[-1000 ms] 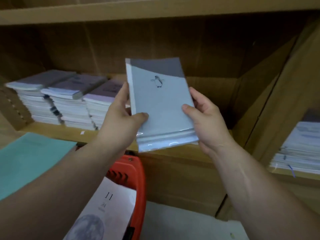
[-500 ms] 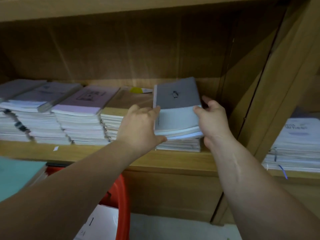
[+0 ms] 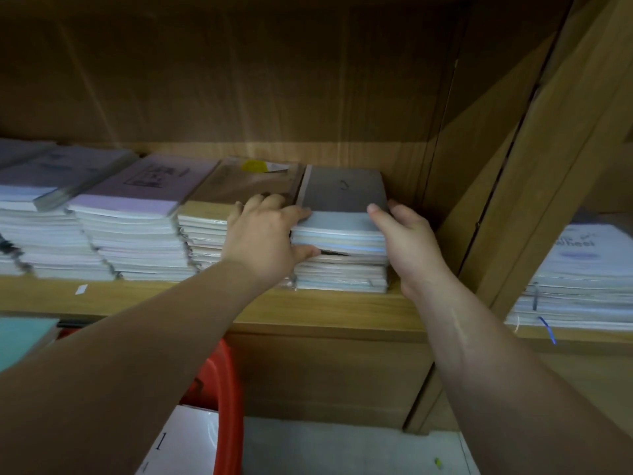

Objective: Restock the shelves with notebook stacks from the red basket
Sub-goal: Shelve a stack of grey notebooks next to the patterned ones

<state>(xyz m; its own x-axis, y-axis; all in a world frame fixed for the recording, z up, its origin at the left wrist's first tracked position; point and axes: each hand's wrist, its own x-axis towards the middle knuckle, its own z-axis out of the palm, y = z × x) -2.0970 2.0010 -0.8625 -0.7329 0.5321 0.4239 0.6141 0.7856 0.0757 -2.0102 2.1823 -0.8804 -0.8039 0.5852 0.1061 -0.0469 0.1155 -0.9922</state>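
Note:
A grey-blue notebook stack (image 3: 342, 200) with a small penguin mark lies on top of a pile of like notebooks (image 3: 339, 275) at the right end of the wooden shelf (image 3: 205, 303). My left hand (image 3: 263, 234) grips its left edge, thumb under it and fingers on top. My right hand (image 3: 407, 241) holds its right edge, thumb on the cover. A thin gap shows under the held stack at the left. The red basket (image 3: 226, 406) sits below the shelf at the bottom, with white notebooks (image 3: 185, 443) inside.
Left of the pile stand a brown-covered stack (image 3: 212, 217), a lilac stack (image 3: 137, 214) and grey stacks (image 3: 41, 200). A wooden divider (image 3: 479, 200) walls the shelf at the right; beyond it lies another white stack (image 3: 579, 279). A teal notebook (image 3: 20, 337) sits at lower left.
Both hands carried the grey-blue stack from mid-air in front of me onto the right-hand pile on the shelf, and lowered it until it lies nearly flat.

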